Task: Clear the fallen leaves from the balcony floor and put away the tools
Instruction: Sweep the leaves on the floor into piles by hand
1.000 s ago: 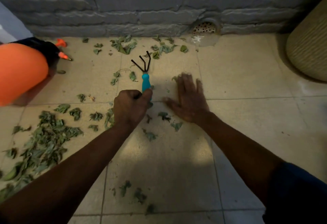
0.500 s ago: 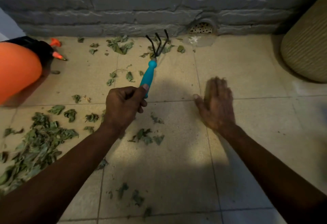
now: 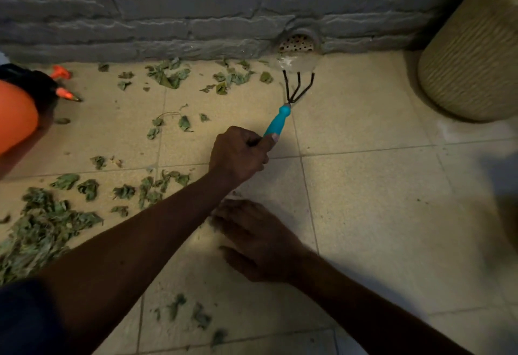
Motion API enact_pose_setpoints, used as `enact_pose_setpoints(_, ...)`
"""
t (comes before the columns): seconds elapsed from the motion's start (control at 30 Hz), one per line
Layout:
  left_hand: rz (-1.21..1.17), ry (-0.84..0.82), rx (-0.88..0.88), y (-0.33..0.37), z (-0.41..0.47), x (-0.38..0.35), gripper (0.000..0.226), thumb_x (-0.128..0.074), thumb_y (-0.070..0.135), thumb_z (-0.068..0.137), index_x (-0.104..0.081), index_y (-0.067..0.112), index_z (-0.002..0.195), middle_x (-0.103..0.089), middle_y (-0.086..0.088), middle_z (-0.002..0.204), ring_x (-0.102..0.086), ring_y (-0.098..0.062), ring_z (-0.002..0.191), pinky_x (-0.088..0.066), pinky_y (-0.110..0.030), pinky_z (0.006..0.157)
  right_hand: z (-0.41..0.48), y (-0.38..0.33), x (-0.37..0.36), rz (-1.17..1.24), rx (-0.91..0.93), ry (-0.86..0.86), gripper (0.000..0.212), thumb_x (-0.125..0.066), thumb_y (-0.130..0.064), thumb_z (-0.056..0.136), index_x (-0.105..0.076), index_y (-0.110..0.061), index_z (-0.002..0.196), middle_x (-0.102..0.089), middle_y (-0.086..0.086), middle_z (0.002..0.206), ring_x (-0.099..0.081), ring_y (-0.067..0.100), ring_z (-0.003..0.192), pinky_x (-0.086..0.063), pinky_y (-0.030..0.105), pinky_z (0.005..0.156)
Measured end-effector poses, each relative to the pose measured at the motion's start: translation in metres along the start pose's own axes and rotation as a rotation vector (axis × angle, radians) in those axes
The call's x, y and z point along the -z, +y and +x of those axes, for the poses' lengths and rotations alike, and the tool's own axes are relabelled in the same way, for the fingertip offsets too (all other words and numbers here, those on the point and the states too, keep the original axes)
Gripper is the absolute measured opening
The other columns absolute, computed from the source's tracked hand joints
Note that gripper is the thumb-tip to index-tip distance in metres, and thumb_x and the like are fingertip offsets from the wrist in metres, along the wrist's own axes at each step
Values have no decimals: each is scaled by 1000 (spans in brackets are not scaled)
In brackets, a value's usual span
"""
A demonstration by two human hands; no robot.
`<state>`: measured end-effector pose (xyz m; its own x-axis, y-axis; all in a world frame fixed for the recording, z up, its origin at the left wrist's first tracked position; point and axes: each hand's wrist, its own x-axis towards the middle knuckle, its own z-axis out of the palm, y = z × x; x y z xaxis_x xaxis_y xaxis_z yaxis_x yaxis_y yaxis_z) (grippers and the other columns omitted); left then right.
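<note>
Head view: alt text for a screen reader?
Left hand grips a teal rake, its prongs by the wall drain; right hand lies open low over the tiles. Green leaves are scattered and piled at left; a ribbed pot stands at right.

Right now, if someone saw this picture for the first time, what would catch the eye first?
The left hand grips a blue-handled hand rake, its black prongs pointing toward the drain grate in the grey wall. Green leaves lie heaped at the left, near an orange sprayer.
</note>
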<state>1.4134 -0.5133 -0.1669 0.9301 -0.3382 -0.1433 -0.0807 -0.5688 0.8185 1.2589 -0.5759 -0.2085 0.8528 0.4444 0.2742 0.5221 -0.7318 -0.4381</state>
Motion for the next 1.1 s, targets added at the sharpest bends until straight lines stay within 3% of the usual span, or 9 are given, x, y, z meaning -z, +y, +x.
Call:
enact_pose_setpoints(0.13, 175, -43, 7, -6, -8, -13, 45, -60, 56, 100, -80, 17, 87, -75, 5, 70, -70, -8, 57, -62, -32, 62, -48, 21, 23, -43, -189, 220, 26, -57, -24, 99, -72, -6, 110, -66, 12, 112, -61, 34, 106, -48, 50, 90)
enact_pose_setpoints(0.23, 395, 70, -22, -15, -38, -19, 48, -45, 57, 105, -71, 18, 111, -73, 1, 92, -66, -12, 75, -50, -27, 64, -64, 31, 37, -51, -433, 386, 23, -55, -23, 98, -73, -11, 106, -64, 7, 110, -60, 30, 104, -45, 50, 90)
enact_pose_setpoints(0.33, 508, 111, -311, -35, -103, -21, 66, -35, 64, 102, -47, 19, 148, -57, -9, 143, -54, -24, 127, -46, -41, 103, -64, 34, 44, -77, -522, 480, 24, -57, -18, 97, -71, -9, 115, -58, 8, 121, -57, 31, 113, -45, 52, 93)
enact_pose_setpoints(0.4, 617, -180, -497, -53, -140, -18, 80, -31, 68, 101, -25, 18, 163, -30, -9, 168, -27, -27, 154, -24, -50, 125, -57, 31, 43, -43, -528, 492, 30, -54, -20, 99, -68, -9, 123, -53, 10, 132, -53, 30, 123, -44, 52, 100)
enact_pose_setpoints(0.47, 752, -443, -521, -70, -153, -13, 90, -25, 75, 100, -1, 20, 167, 1, -6, 175, 4, -24, 162, 1, -51, 129, -45, 27, 40, -8, -504, 464, 34, -53, -23, 100, -65, -10, 129, -50, 11, 139, -49, 29, 131, -42, 51, 105)
enact_pose_setpoints(0.6, 959, -356, -308, -92, -117, 24, 94, -8, 80, 96, 11, 20, 166, 16, -4, 174, 18, -21, 159, 11, -48, 128, -19, 17, 23, 31, -371, 342, 35, -55, -24, 101, -63, -11, 132, -51, 13, 142, -47, 28, 135, -41, 49, 108)
enact_pose_setpoints(0.7, 950, -296, -181, -107, -97, 72, 104, 10, 85, 86, 10, 18, 166, 18, -5, 173, 19, -21, 159, 6, -49, 130, 0, 8, 9, 65, -261, 232, 39, -57, -26, 100, -62, -11, 135, -51, 14, 143, -48, 30, 135, -42, 51, 108)
enact_pose_setpoints(0.87, 857, -97, -192, -140, -139, 114, 92, -20, 77, 99, -9, 17, 168, 6, -7, 175, 9, -24, 162, 1, -53, 130, 30, 3, -16, 66, -255, 70, 55, -54, -35, 101, -47, -10, 150, -41, 13, 155, -38, 29, 146, -38, 52, 115)
enact_pose_setpoints(1.1, 813, 95, -59, -166, -118, 132, 76, -26, 62, 104, -19, 19, 166, -9, -9, 175, -6, -28, 161, -16, -57, 127, 71, -34, -56, -121, -260, -249, 77, -33, -50, 105, -7, -7, 164, -3, 17, 172, 2, 32, 159, -8, 53, 128)
